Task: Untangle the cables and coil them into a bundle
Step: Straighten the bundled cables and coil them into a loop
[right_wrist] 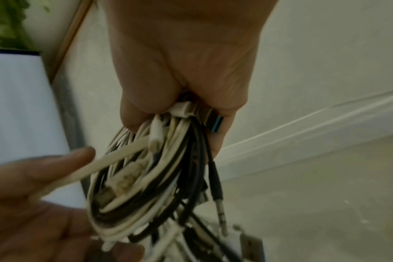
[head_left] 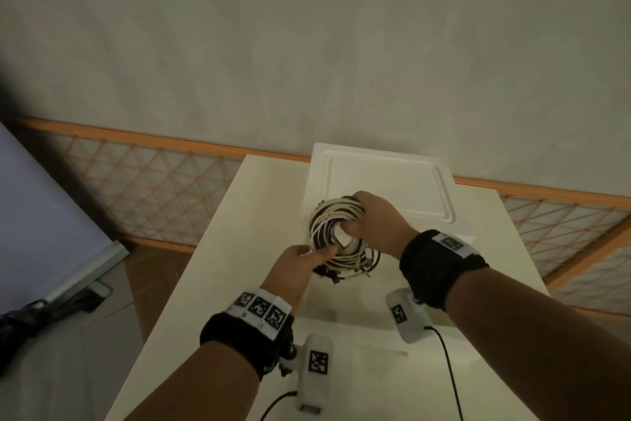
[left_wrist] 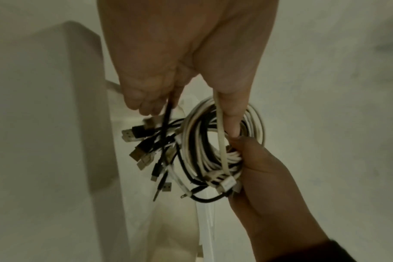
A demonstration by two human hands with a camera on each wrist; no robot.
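A coil of black and white cables [head_left: 336,232] hangs above the white table [head_left: 239,284]. My right hand [head_left: 358,215] grips the coil's right side, fingers curled through its centre. My left hand [head_left: 319,255] pinches a strand at the coil's lower left edge. In the left wrist view my left hand [left_wrist: 186,113] holds a white strand [left_wrist: 220,124] against the thumb, and a black cable [left_wrist: 167,109] runs out between its fingers. Several loose plugs [left_wrist: 141,141] dangle from the coil [left_wrist: 202,141]. In the right wrist view my right hand [right_wrist: 184,113] clasps the coil [right_wrist: 146,186]; an audio jack [right_wrist: 220,212] hangs down.
A white tray [head_left: 386,174] lies on the table beyond the hands, against the wall. A lattice panel with an orange frame [head_left: 153,188] runs along the wall's base. To the left are bare floor and a pale board [head_left: 41,215].
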